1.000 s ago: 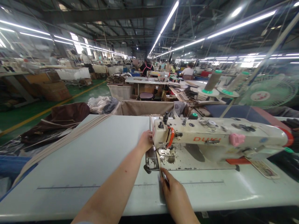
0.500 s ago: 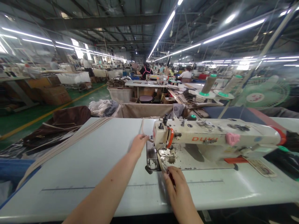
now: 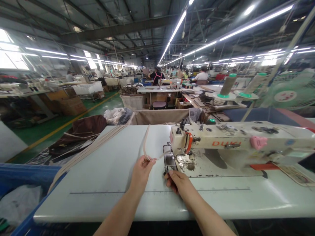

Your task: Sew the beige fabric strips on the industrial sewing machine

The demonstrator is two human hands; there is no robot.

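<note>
My left hand [image 3: 142, 168] pinches a narrow beige strip [image 3: 145, 144] above the white table. One stretch of the strip runs back from my fingers to the table's far edge; another reaches right toward the needle area of the sewing machine [image 3: 221, 141]. My right hand [image 3: 177, 181] has its fingers curled at the front corner of the metal plate [image 3: 169, 160], left of the needle. What those fingers hold, if anything, is hidden beneath them.
A bundle of long beige strips [image 3: 91, 149] hangs over the table's left side. Beside it stands a blue bin [image 3: 29, 170] with a plastic bag. Behind the table is a fabric-lined bin [image 3: 159, 116]. Thread cones [image 3: 228, 86] and a green fan [image 3: 286, 95] stand right.
My left hand has moved away from the needle area, toward me, with the strip in its fingers. My right hand has shifted up to the metal plate's corner. The view has turned slightly left.
</note>
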